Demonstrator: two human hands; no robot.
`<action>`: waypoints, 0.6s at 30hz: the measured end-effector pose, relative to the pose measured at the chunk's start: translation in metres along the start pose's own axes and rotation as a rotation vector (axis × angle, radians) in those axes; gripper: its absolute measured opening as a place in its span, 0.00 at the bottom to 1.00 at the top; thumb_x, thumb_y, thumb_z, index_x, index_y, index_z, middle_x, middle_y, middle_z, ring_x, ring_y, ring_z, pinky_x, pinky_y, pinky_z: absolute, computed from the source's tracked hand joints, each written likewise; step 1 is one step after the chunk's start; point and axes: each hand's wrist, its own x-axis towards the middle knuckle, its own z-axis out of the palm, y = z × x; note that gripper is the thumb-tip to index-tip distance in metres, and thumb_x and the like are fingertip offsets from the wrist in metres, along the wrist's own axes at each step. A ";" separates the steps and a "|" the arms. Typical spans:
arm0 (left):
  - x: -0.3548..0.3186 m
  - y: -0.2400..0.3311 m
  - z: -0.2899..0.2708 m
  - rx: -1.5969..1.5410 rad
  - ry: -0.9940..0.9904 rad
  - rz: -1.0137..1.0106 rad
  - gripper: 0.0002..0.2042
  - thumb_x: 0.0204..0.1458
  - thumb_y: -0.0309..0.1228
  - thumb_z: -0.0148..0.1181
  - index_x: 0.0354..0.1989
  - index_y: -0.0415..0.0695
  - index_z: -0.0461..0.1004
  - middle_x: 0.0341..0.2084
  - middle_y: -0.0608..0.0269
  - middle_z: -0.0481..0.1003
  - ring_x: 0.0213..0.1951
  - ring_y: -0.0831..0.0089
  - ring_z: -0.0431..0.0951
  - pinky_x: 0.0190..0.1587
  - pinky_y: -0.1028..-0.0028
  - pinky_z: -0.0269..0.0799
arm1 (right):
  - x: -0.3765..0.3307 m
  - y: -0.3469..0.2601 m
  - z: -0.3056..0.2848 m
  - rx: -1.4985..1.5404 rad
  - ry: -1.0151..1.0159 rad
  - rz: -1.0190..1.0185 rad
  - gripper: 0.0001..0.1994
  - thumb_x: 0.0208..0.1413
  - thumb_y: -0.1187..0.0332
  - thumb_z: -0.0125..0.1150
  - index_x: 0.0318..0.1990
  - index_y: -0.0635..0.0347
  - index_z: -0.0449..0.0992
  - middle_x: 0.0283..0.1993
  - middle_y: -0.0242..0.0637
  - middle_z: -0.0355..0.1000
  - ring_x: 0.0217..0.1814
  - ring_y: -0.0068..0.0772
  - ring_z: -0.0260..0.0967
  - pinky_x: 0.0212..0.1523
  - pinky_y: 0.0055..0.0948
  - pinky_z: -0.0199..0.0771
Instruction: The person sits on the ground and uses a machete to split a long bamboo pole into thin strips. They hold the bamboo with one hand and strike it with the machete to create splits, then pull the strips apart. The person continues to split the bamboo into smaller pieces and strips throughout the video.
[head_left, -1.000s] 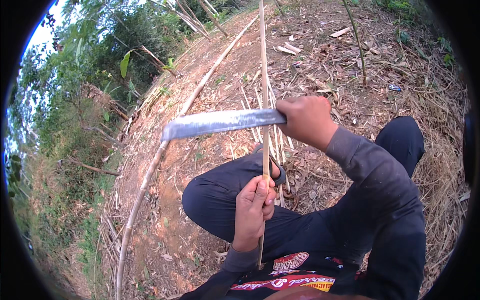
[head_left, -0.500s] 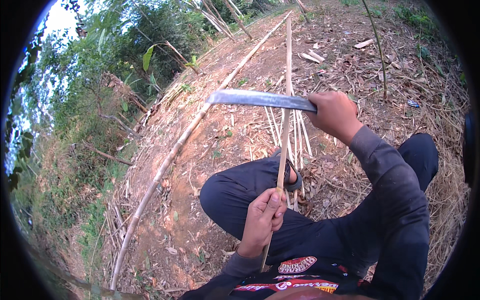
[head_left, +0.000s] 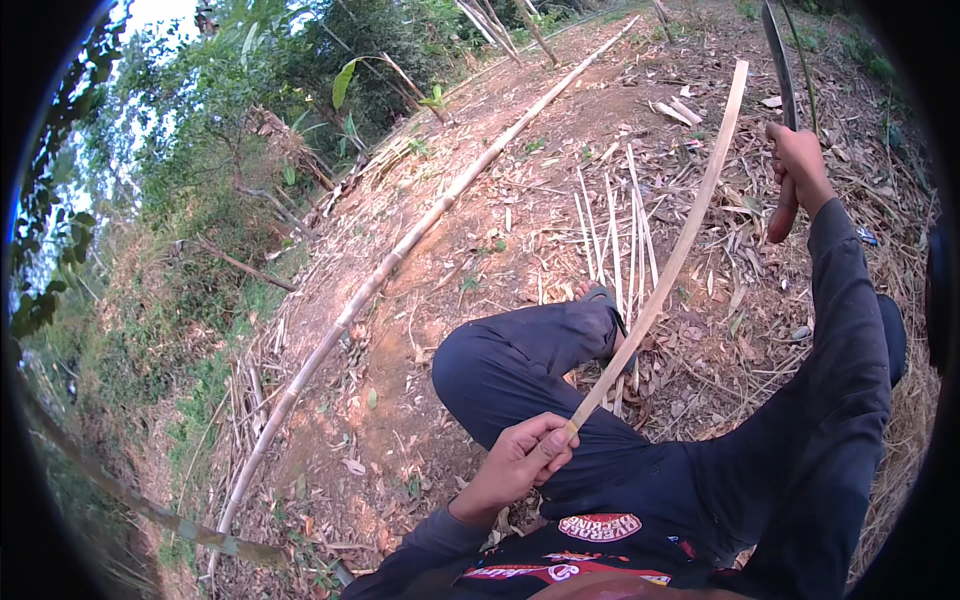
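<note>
A long, pale bamboo strip slants up and to the right from my left hand, whose fingers are closed round its lower end. Its far end bends slightly and stands free in the air. Off to the right, my right hand grips the wooden handle of a machete, its dark blade pointing up and away, apart from the strip. Beyond my bent left leg, several thin split bamboo strips lie on the ground by my sandalled foot.
A long bamboo pole runs across the slope on the left. Dry leaves and shavings cover the dirt. A thin green stem rises near the machete. Cut pieces lie farther back, with bushes on the left.
My right hand has swung the machete from across the strip to the upper right, blade now upright. The strip has tilted to the right in my left hand. The view has shifted a little.
</note>
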 end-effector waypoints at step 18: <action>0.093 0.132 0.011 0.382 0.225 0.641 0.08 0.66 0.34 0.51 0.39 0.42 0.69 0.18 0.77 0.62 0.16 0.91 0.54 0.17 0.84 0.44 | -0.122 -0.048 0.029 0.229 -0.309 -0.104 0.19 0.59 0.57 0.59 0.22 0.62 0.71 0.14 0.26 0.60 0.11 0.18 0.56 0.13 0.24 0.57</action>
